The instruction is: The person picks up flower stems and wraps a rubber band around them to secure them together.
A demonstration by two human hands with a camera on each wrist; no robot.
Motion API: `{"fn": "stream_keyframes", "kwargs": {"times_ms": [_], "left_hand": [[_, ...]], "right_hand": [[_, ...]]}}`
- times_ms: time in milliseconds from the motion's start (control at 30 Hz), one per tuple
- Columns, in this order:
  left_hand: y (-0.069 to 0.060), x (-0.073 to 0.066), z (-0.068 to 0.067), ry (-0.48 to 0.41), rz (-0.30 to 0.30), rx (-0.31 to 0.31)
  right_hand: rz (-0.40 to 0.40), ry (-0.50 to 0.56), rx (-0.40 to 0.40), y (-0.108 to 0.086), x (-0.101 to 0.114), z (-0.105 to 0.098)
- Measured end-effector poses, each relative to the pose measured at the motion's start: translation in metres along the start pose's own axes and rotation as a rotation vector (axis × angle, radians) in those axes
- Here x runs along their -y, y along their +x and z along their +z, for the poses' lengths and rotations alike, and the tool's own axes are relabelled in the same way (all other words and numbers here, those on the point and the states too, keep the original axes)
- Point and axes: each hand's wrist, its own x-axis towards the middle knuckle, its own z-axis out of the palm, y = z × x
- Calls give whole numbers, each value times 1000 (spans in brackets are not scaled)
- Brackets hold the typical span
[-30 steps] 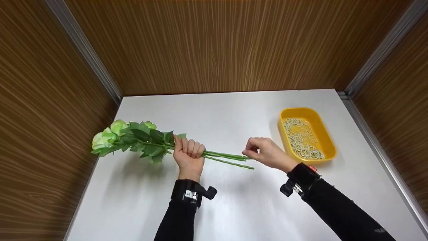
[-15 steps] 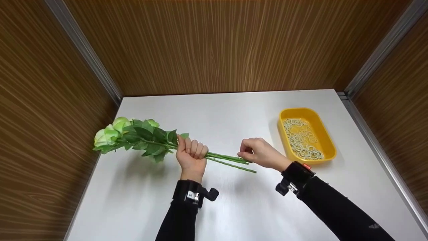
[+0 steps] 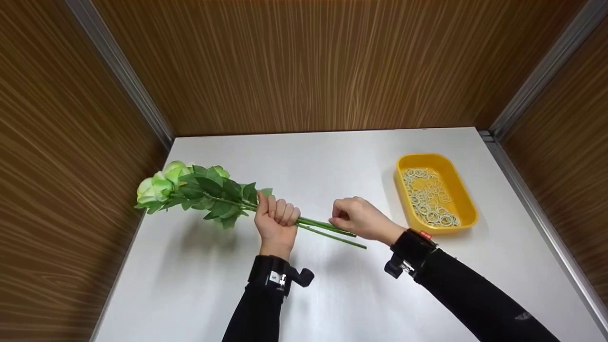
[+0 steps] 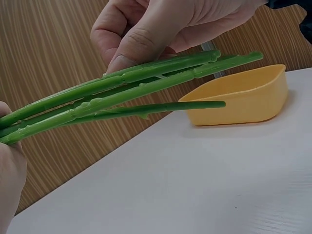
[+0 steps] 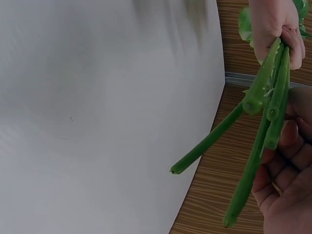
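In the head view, several artificial flowers with pale green blooms (image 3: 159,187) and dark leaves lie bunched, heads to the left. My left hand (image 3: 277,227) grips the bunch below the leaves, its fingers curled round the green stems (image 4: 136,91). The stem ends stick out to the right, one apart from the others. Bent fingers and thumb of my right hand (image 3: 363,218) pinch beside the stems, just short of their ends. A thin pale strand, apparently a rubber band (image 4: 161,76), crosses between the stems in the left wrist view; the pinching fingertips hide most of it.
At the right on the white table (image 3: 304,166) stands a yellow tray (image 3: 463,197) with many pale rubber bands (image 3: 430,197) in it. Wood-grain panels (image 3: 304,66) rise behind the table and at both sides.
My right hand has slid left along the stems, away from their tips and towards my left hand. The left hand and bunch have shifted slightly right, with the stem ends dipping a little.
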Motion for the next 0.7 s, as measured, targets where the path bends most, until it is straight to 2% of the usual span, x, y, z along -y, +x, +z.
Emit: {"fn": "stream_keyframes", "kwargs": {"times_ms": [133,333,700], "left_hand": [[1,0,-1,19,8,2],[1,2,0,21,1,3],[0,7,3,37,-13,52]], "right_hand": [[8,-12,-18,2,-2,3],[46,24,-12,5,1,5],[29,-18,-31,11,9,9]]}}
